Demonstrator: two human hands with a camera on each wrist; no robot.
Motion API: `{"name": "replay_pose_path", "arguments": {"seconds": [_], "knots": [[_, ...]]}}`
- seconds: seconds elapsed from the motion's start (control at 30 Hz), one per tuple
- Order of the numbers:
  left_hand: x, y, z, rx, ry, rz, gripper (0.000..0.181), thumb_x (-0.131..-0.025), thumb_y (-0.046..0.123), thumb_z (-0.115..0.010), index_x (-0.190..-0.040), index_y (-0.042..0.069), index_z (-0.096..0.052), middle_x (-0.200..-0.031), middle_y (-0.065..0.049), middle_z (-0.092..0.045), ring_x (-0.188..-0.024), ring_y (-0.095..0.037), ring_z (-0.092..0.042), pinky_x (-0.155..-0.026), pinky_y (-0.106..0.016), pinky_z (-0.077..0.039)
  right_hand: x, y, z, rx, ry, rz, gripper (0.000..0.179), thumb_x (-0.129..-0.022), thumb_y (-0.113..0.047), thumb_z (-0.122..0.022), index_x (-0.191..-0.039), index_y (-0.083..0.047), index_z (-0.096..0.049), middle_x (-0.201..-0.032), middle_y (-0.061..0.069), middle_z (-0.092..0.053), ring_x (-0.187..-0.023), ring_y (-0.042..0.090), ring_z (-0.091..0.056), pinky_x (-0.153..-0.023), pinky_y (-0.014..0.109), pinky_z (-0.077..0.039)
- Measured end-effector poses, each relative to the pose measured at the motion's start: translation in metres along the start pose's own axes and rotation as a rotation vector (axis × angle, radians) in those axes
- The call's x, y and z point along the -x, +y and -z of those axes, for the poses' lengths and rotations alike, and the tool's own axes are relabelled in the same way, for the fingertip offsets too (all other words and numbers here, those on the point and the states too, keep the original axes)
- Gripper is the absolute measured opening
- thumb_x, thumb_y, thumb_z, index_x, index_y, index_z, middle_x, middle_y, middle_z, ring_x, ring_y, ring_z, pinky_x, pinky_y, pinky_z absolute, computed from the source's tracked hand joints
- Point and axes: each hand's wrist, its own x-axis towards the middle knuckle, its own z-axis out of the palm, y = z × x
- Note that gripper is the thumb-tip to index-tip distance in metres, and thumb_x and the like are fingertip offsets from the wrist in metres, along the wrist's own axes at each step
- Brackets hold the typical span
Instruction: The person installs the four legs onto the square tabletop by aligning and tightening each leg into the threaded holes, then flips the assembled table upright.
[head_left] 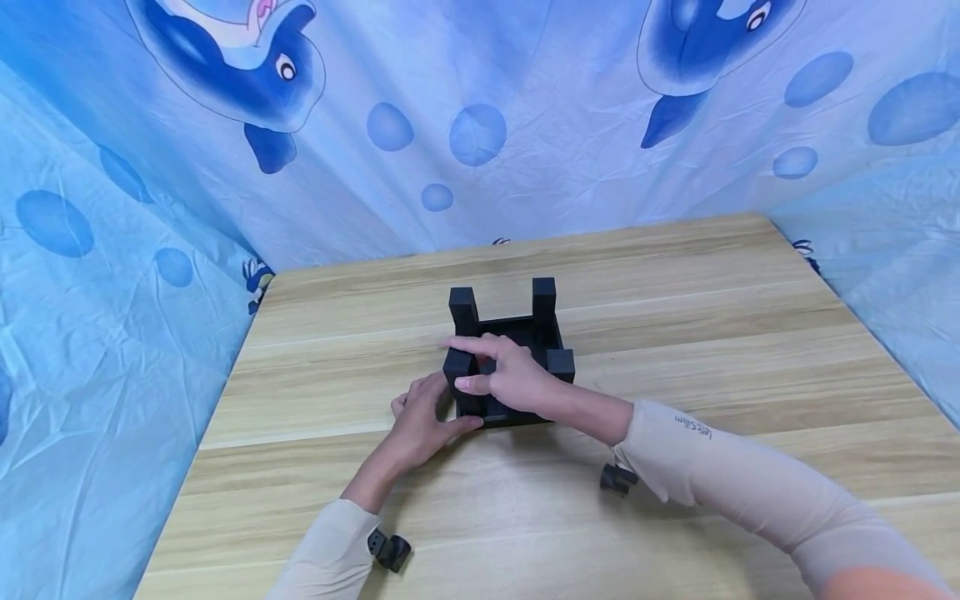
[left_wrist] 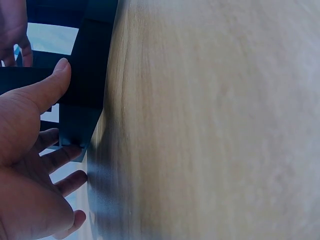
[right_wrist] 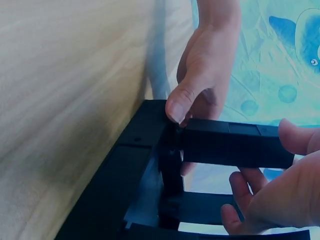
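Note:
A black square base [head_left: 517, 422] with several upright black legs lies on the table, looking like a small stool turned upside down. At its near-left corner my left hand [head_left: 423, 425] grips the base, the thumb [left_wrist: 52, 85] along the near side and the fingers round the left side. My right hand [head_left: 521, 382] reaches across the base and holds the top of the near-left leg [head_left: 457, 364] between thumb and fingers. In the right wrist view that leg [right_wrist: 235, 145] runs from the left hand's thumb to the right hand's fingers; its joint with the base is partly hidden.
The stool sits on a wood-grain tabletop [head_left: 712, 333]. A blue curtain [head_left: 555, 158] with cartoon dolphins and bubbles hangs behind the table and at its sides. Black wrist-worn devices [head_left: 390, 552] are strapped at both sleeves.

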Motion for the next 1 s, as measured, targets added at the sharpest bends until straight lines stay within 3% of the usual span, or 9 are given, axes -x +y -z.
{"name": "replay_pose_path", "arguments": {"seconds": [0.17, 0.43, 0.73, 1.0], "knots": [[0.0, 0.001, 0.0, 0.007, 0.011, -0.006, 0.07, -0.078, 0.042, -0.079, -0.14, 0.036, -0.045, -0.141, 0.006, -0.05, -0.129, -0.023, -0.035, -0.098, -0.05, -0.012, -0.002, -0.002, -0.004, 0.08, 0.062, 0.0, 0.04, -0.081, -0.02, -0.079, -0.118, -0.026, -0.065, -0.103, -0.004, -0.058, -0.104, 0.021, -0.044, -0.091, 0.044, -0.039], [0.0, 0.0, -0.001, 0.02, 0.023, -0.019, 0.067, -0.077, 0.039, -0.08, -0.136, 0.033, -0.05, -0.138, 0.007, -0.051, -0.128, -0.023, -0.036, -0.099, -0.053, -0.012, -0.005, 0.001, -0.012, 0.144, 0.123, 0.011, 0.039, -0.076, -0.032, -0.083, -0.098, -0.022, -0.052, -0.099, 0.001, -0.05, -0.096, 0.025, -0.043, -0.077, 0.037, -0.039], [0.001, 0.001, 0.0, 0.003, 0.009, -0.012, 0.07, -0.078, 0.042, -0.079, -0.139, 0.034, -0.046, -0.142, 0.008, -0.048, -0.13, -0.023, -0.035, -0.099, -0.052, -0.011, 0.002, -0.001, -0.003, 0.327, 0.061, 0.149, 0.052, -0.084, -0.027, -0.076, -0.131, -0.025, -0.055, -0.12, 0.0, -0.058, -0.107, 0.021, -0.042, -0.094, 0.044, -0.033], [0.0, 0.001, 0.001, 0.006, -0.005, 0.003, 0.063, -0.079, 0.044, -0.078, -0.134, 0.035, -0.05, -0.142, 0.009, -0.048, -0.13, -0.022, -0.034, -0.099, -0.051, -0.011, 0.005, -0.012, 0.009, 0.364, -0.001, 0.211, 0.047, -0.081, -0.02, -0.078, -0.126, -0.024, -0.064, -0.123, -0.005, -0.062, -0.113, 0.018, -0.05, -0.097, 0.049, -0.023]]}}
